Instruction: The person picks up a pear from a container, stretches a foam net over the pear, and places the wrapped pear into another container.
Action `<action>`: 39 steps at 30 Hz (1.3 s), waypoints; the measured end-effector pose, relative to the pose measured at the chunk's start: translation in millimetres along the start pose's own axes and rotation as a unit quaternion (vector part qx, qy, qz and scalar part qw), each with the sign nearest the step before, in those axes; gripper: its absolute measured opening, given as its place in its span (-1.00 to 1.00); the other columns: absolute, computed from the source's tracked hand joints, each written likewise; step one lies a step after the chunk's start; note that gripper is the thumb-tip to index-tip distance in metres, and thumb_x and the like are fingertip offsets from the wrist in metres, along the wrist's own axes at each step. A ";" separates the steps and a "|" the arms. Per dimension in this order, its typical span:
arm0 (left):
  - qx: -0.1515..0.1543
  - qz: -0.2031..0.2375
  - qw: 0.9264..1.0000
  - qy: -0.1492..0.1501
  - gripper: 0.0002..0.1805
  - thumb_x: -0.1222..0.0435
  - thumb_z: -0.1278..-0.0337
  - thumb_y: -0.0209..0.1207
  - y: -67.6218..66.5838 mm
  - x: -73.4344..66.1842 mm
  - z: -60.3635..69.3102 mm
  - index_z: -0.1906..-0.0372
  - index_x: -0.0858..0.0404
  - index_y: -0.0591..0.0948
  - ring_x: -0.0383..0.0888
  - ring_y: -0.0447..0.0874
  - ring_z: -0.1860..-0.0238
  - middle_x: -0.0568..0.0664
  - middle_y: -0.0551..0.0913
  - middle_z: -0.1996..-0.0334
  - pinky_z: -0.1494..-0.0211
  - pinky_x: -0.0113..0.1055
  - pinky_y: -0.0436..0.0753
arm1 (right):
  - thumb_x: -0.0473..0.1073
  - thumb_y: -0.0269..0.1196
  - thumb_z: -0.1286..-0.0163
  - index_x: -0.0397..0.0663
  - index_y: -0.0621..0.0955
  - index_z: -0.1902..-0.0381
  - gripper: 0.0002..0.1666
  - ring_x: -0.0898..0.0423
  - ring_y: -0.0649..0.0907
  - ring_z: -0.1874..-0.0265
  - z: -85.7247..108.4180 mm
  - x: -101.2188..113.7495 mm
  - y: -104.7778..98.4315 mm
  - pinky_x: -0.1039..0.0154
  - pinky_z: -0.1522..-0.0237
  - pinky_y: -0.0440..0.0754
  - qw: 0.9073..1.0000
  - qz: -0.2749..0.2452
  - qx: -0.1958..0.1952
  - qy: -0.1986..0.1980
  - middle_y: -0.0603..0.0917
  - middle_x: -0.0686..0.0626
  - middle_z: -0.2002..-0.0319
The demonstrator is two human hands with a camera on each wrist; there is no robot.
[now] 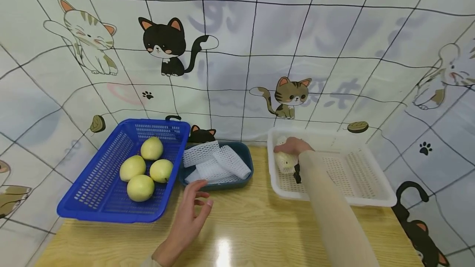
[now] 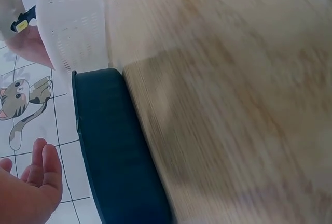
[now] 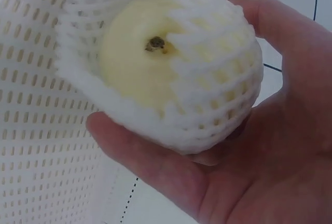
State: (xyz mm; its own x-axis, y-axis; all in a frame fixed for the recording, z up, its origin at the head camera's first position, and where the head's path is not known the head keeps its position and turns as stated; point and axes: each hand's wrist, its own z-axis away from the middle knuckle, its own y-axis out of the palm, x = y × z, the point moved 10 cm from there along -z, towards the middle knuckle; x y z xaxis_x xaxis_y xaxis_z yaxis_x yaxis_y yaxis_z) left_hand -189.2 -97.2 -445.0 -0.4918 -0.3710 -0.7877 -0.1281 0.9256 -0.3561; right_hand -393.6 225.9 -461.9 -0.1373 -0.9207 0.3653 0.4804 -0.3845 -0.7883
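My right hand [image 1: 293, 146] reaches into the white basket [image 1: 371, 193] at its left end. In the right wrist view the fingers and thumb grip a pale yellow fruit [image 3: 137, 53] partly covered by a white foam net [image 3: 218, 73], its dark blossom end showing. A netted fruit [image 1: 285, 164] shows beside that hand in the head view. My left hand [image 1: 187, 219] hovers with loosely bent fingers in front of the dark green basket [image 1: 226, 185], holding nothing. Several empty foam nets [image 1: 219, 164] lie in that green basket.
A blue basket [image 1: 107, 213] at the left holds several bare pale yellow-green fruits [image 1: 141, 188]. All the baskets stand on a wooden table [image 1: 252, 230]. Behind them hangs a white sheet [image 1: 230, 69] printed with cats and grid lines.
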 end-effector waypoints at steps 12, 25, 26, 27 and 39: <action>0.016 0.008 1.000 0.001 -0.45 0.53 -0.30 0.24 11.0 0.9 2.1 -0.36 0.25 0.44 -0.02 0.65 0.00 0.16 0.47 -0.29 0.09 -0.18 0.72 | 0.27 0.18 -0.36 -0.45 0.37 -0.42 -0.01 -0.20 0.57 -0.06 -6.3 -45.7 20.8 -0.10 -0.17 0.57 0.998 0.004 0.033 0.044 0.59 -0.34 -0.11; 0.007 -0.040 0.999 0.031 -0.45 0.51 -0.22 0.29 6.2 -4.8 -11.9 -0.31 0.44 0.45 0.13 0.56 -0.10 0.26 0.52 -0.19 0.04 -0.10 0.67 | 0.36 0.08 -0.53 -0.30 -0.25 -0.64 0.23 -0.41 0.39 -0.34 10.6 -52.5 9.5 -0.14 -0.01 0.72 0.969 -0.223 0.094 0.044 -0.14 -0.44 -0.60; 0.006 -0.042 0.999 0.027 -0.45 0.51 -0.21 0.30 5.3 -3.8 -11.5 -0.30 0.44 0.45 0.11 0.55 -0.11 0.25 0.53 -0.19 0.03 -0.11 0.67 | 0.37 0.09 -0.53 -0.26 -0.30 -0.64 0.24 -0.43 0.35 -0.37 14.5 -52.9 9.1 -0.15 -0.02 0.71 0.968 -0.228 0.095 0.049 -0.22 -0.41 -0.62; 0.004 -0.046 0.999 0.025 -0.45 0.52 -0.20 0.30 4.4 -3.1 -10.9 -0.30 0.44 0.46 0.10 0.55 -0.11 0.24 0.53 -0.18 0.03 -0.10 0.67 | 0.39 0.09 -0.52 -0.23 -0.34 -0.64 0.27 -0.47 0.30 -0.40 18.2 -52.8 8.1 -0.15 -0.03 0.71 0.969 -0.223 0.094 0.050 -0.28 -0.38 -0.63; -0.001 -0.060 0.998 0.022 -0.45 0.50 -0.19 0.31 -2.3 3.1 -6.8 -0.28 0.47 0.47 0.10 0.55 -0.19 0.27 0.56 -0.21 -0.09 -0.15 0.59 | 0.47 -0.06 -0.54 -0.43 0.11 -0.57 0.14 -0.42 0.28 -0.46 70.7 -9.2 -28.3 -0.35 -0.38 0.32 0.990 -0.038 -0.114 -0.079 0.22 -0.45 -0.52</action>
State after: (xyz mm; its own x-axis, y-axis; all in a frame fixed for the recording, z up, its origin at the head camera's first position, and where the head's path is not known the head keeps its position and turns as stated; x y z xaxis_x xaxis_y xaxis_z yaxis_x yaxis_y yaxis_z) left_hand -196.3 -100.0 -443.2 -0.5102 -0.4759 -0.7164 -0.1897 0.8747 -0.4460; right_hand -344.7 250.0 -407.9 -0.0194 -0.8731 0.4871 0.2629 -0.4745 -0.8401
